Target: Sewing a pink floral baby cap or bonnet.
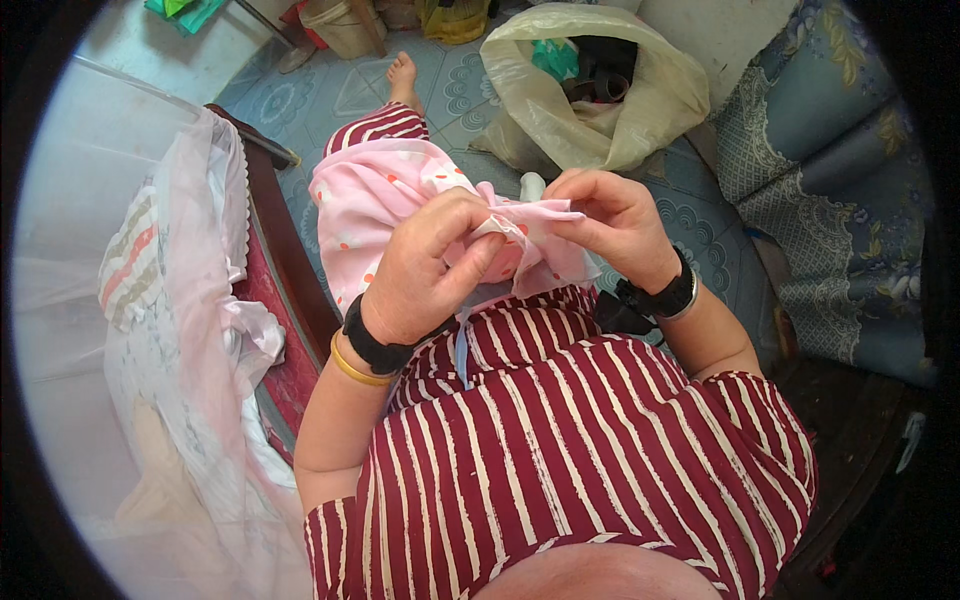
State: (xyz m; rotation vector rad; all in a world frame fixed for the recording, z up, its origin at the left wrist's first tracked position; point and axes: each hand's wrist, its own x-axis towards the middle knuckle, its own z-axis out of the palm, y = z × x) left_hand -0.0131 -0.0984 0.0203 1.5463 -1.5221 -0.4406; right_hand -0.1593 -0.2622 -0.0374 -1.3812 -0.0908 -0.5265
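Note:
A pink cloth with red and white spots drapes over my lap and leg. My left hand, with a black band and a yellow bangle at the wrist, pinches a pale folded edge of it between thumb and index finger. Just to the right, my right hand grips another folded part of the same cloth, and it wears a black band and a metal bangle. Between the hands the fabric is bunched and a sheer corner hangs down. A light blue strip hangs below the cloth against my striped clothing.
An open, pale plastic sack with dark and green items stands on the tiled floor ahead. On the left, sheer netting and fabrics lie over a wooden bed edge. A blue floral curtain hangs at the right. A bucket stands further off.

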